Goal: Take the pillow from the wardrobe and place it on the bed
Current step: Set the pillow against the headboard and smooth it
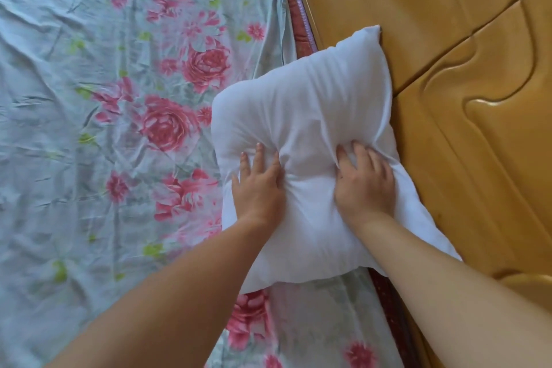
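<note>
A white pillow lies on the bed, its right edge against the wooden headboard. The bed has a pale blue sheet with pink roses. My left hand presses flat on the pillow's lower middle, fingers spread. My right hand presses beside it, fingers curled into the cloth, which bunches up between the two hands. The wardrobe is out of view.
A glossy yellow-brown carved wooden headboard runs along the right side. A dark red mattress edge shows between the sheet and the wood. The sheet is wrinkled across the left.
</note>
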A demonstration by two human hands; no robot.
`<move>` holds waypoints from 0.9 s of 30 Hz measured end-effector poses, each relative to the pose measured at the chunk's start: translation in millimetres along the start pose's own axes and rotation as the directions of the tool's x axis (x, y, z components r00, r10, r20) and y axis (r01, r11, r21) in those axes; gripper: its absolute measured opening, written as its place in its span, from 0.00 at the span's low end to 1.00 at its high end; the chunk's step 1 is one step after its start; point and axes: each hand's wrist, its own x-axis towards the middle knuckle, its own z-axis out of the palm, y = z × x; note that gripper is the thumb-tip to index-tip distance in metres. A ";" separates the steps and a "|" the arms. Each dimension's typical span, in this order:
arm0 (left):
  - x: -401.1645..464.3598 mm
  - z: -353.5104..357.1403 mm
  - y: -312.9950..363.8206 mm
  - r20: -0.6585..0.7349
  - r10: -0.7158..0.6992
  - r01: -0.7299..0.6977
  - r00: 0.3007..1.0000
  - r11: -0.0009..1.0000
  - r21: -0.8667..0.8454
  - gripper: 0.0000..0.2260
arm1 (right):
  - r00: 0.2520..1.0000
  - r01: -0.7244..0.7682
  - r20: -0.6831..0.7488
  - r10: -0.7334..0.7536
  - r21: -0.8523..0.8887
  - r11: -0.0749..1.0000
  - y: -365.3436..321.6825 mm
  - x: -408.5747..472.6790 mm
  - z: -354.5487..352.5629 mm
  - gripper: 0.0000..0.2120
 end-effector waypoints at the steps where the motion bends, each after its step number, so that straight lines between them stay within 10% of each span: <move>1: -1.2 -4.4 -0.8 -0.017 0.010 -0.011 1.000 1.000 -0.019 0.19 | 1.000 0.010 -0.024 -0.010 0.021 1.000 0.3 -0.8 -2.5 0.18; 8: -1.8 -54.4 9.5 -0.238 0.173 -0.211 0.956 0.967 -0.143 0.09 | 0.992 0.081 -0.112 -0.062 0.174 0.981 -21.8 15.0 -37.8 0.14; 15: -7.4 -80.6 16.5 -0.013 0.082 -0.083 0.997 0.983 -0.163 0.36 | 0.976 0.137 -0.205 -0.072 0.324 0.936 -68.2 37.9 -92.2 0.09; 27: -1.6 -162.7 24.3 -0.342 0.215 -0.319 0.915 0.904 -0.285 0.26 | 0.930 0.119 -0.352 0.105 0.560 0.820 -125.4 63.0 -155.7 0.08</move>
